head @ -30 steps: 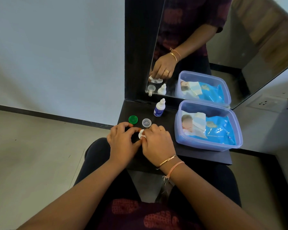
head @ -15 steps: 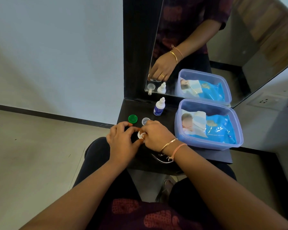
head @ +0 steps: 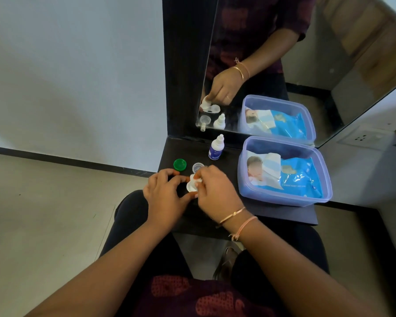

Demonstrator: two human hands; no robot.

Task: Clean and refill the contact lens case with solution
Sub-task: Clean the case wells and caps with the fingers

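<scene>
The white contact lens case [head: 191, 186] rests on the black shelf [head: 281, 212], pinched between both hands. My left hand [head: 164, 197] grips its left side with thumb and fingers. My right hand [head: 215, 193] presses a small white wipe [head: 197, 178] into one well of the case. The green cap [head: 179, 164] and the clear cap [head: 198, 167] lie just behind the hands. Further back stands the small solution bottle [head: 216, 148], white with a blue label, its cap on.
A blue plastic box [head: 284, 197] holding a pack of baby wipes [head: 290, 173] takes up the shelf's right half. A mirror [head: 272, 53] rises behind the shelf. White wall lies to the left, floor below.
My right hand has turned and lifted its fingers, so that the wipe and more of the case show between the hands. The left hand keeps its grip.
</scene>
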